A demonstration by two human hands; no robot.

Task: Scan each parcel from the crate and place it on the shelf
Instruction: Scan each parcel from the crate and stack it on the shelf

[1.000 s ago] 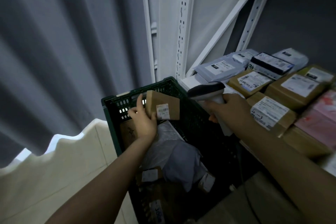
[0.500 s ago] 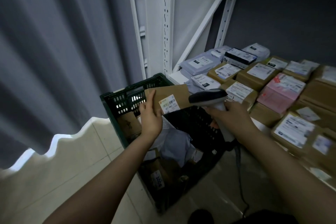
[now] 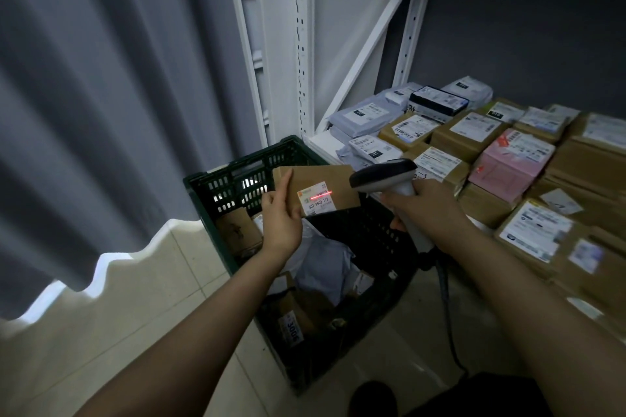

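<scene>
My left hand (image 3: 281,217) grips a small brown cardboard parcel (image 3: 325,183) by its left end, above the dark green crate (image 3: 237,173). A white label on the parcel faces me, and a red scan line crosses it. My right hand (image 3: 426,210) holds a grey and black barcode scanner (image 3: 386,176) by its handle, its head just right of the parcel and aimed at the label. Inside the crate lie several more parcels, among them a grey poly bag (image 3: 325,264) and a brown box (image 3: 237,230).
The white shelf (image 3: 321,142) on the right is packed with several brown boxes, grey bags and a pink parcel (image 3: 508,166). White shelf uprights (image 3: 301,44) and boards stand behind the crate. A grey curtain (image 3: 101,112) hangs at left over a tiled floor. The scanner's cable (image 3: 447,308) trails down.
The parcel has risen a little out of the crate and turned its label toward the scanner. A red scan line now shows on the label. The view has widened toward the shelf.
</scene>
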